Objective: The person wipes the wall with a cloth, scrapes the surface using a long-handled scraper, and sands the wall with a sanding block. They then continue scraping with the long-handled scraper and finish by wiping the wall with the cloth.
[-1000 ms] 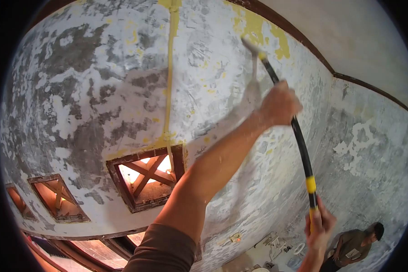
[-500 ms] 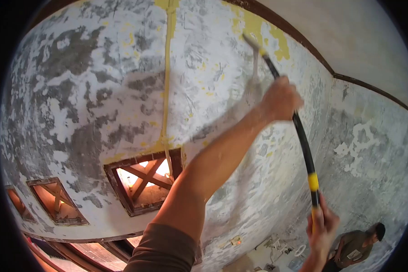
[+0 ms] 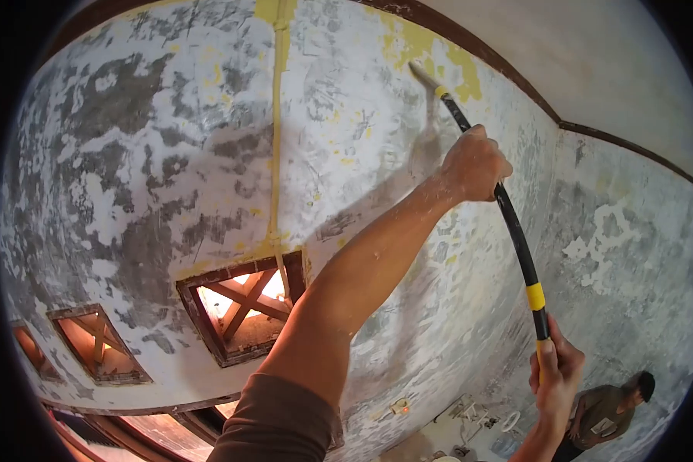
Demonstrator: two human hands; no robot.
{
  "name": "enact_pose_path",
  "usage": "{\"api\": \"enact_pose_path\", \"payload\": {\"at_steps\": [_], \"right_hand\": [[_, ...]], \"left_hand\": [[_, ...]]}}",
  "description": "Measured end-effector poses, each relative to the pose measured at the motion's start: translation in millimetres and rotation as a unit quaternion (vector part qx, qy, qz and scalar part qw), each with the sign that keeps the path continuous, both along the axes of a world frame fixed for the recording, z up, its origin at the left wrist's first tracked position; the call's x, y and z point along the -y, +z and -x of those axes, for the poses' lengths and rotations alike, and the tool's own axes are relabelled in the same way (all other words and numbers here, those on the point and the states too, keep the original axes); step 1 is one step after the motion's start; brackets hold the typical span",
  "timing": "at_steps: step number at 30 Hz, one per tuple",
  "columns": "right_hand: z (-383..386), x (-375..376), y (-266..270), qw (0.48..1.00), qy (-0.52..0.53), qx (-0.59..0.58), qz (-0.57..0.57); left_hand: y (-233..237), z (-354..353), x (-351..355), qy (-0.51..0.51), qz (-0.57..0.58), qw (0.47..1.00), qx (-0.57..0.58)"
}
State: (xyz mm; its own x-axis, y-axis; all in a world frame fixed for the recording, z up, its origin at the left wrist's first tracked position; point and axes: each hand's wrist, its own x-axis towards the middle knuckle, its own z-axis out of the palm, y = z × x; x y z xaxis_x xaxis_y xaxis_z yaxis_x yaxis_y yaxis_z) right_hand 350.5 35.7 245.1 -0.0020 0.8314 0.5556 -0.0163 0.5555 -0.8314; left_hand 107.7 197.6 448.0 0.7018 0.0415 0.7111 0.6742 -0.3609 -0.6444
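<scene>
A long black pole scraper [image 3: 519,248] with yellow bands reaches up to the wall [image 3: 146,169]. Its blade [image 3: 422,73] rests against a patch of yellow paint [image 3: 431,48] near the dark top trim. My left hand [image 3: 473,163] is raised high and grips the upper part of the pole. My right hand [image 3: 556,373] grips the pole's lower end, just below a yellow band. The wall around the blade is patchy grey and white where paint has come off.
A wooden-framed vent opening [image 3: 242,304] with crossed slats sits low in the wall, with a second one [image 3: 92,343] to its left. A yellow conduit strip [image 3: 276,123] runs up from it. Another person [image 3: 604,420] stands below at the lower right among items on the floor.
The blade has slid slightly up and left along the yellow patch. My right hand has dropped a little lower with the pole's end. The view has shifted slightly.
</scene>
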Motion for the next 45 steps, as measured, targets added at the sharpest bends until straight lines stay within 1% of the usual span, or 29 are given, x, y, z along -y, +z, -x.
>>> {"api": "enact_pose_path", "payload": {"at_steps": [2, 3, 4, 5, 6, 7, 8, 10, 11, 12, 14, 15, 16, 18, 19, 20, 22, 24, 25, 28, 30, 32, 34, 36, 38, 40, 41, 44, 45], "right_hand": [[8, -21, 1, 0.999, -0.007, -0.035, 0.017], [23, -26, 6, 0.998, 0.013, -0.059, -0.001], [19, -23, 8, 0.998, 0.013, -0.067, -0.009], [14, -16, 9, 0.999, 0.006, -0.049, -0.012], [8, -4, 3, 1.0, -0.003, -0.025, -0.004], [5, 6, -6, 1.0, 0.007, -0.004, 0.001], [14, -1, -4, 1.0, 0.008, 0.0, 0.0], [34, -24, 1, 0.999, 0.002, -0.044, -0.002], [36, -30, 4, 0.998, 0.012, -0.065, 0.003], [32, -28, 10, 0.997, 0.017, -0.071, -0.006], [8, -2, -3, 0.998, 0.023, -0.041, 0.04], [1, 7, -16, 1.0, -0.006, 0.002, 0.024], [7, 0, -22, 1.0, -0.002, 0.008, 0.023], [26, -12, -28, 0.999, -0.015, -0.019, 0.029], [38, -14, -10, 0.997, -0.016, -0.056, 0.054], [29, -13, -8, 0.997, -0.016, -0.055, 0.056], [3, -9, -1, 0.999, -0.003, -0.026, 0.041], [-8, -4, -13, 0.999, -0.019, -0.001, 0.033], [-5, -9, -17, 0.999, -0.025, 0.009, 0.034], [-17, -30, -17, 0.999, -0.023, 0.009, 0.032], [-21, -27, -17, 1.0, -0.021, 0.016, 0.016], [-13, -16, -18, 0.999, -0.024, 0.029, 0.006], [3, -22, -18, 0.999, -0.029, 0.022, 0.02], [2, -26, -8, 0.999, -0.021, -0.004, 0.031], [-8, -16, -1, 1.0, 0.014, -0.006, 0.021], [-11, -11, -4, 1.0, -0.004, 0.018, 0.005], [-6, -19, -3, 1.0, -0.01, 0.021, 0.001], [-9, -29, 0, 0.999, -0.037, 0.033, 0.014], [-11, -18, 2, 0.998, -0.035, 0.041, 0.011]], "left_hand": [[7, -1, -22, 0.025, -0.059, 0.998, -0.025], [21, -2, -17, 0.062, -0.033, 0.997, -0.032], [24, -4, -16, 0.061, -0.041, 0.997, -0.04], [23, -3, -11, 0.027, -0.032, 0.999, -0.035], [11, -2, -8, -0.009, -0.013, 1.0, -0.025], [0, 0, -1, -0.015, 0.024, 1.0, -0.008], [5, 6, -2, -0.013, 0.023, 1.0, -0.004], [20, 4, -12, 0.04, -0.045, 0.997, -0.058], [26, 2, -12, 0.073, -0.017, 0.996, -0.051], [31, 2, -10, 0.078, -0.027, 0.995, -0.056], [-3, -5, -16, -0.018, -0.021, 0.999, -0.031], [-26, -9, -14, -0.035, -0.019, 0.999, -0.013], [-39, -9, -6, 0.006, 0.053, 0.998, -0.016], [-20, -1, -25, 0.016, -0.008, 0.998, -0.053], [-3, -1, -22, 0.027, -0.005, 0.998, -0.06], [9, -3, -19, 0.041, -0.001, 0.997, -0.071], [-3, -14, -19, 0.04, 0.003, 0.997, -0.065], [-33, -17, -17, -0.002, 0.064, 0.998, -0.007], [-32, -16, -23, -0.017, 0.016, 1.0, -0.016], [-18, -23, -35, -0.004, 0.009, 1.0, -0.017], [-26, -23, -29, -0.002, -0.001, 1.0, -0.004], [-34, -19, -22, -0.031, 0.017, 0.999, -0.01], [-26, -15, -27, -0.023, 0.015, 0.999, -0.022], [-2, -18, -30, 0.027, 0.005, 0.999, -0.04], [-6, -18, -23, 0.026, -0.013, 0.999, -0.033], [-15, -17, -15, 0.021, 0.052, 0.998, -0.008], [-11, -15, -21, 0.014, 0.019, 1.0, -0.012], [-2, -20, -30, 0.004, 0.015, 1.0, -0.005], [-4, -18, -28, -0.04, 0.005, 0.999, 0.002]]}}
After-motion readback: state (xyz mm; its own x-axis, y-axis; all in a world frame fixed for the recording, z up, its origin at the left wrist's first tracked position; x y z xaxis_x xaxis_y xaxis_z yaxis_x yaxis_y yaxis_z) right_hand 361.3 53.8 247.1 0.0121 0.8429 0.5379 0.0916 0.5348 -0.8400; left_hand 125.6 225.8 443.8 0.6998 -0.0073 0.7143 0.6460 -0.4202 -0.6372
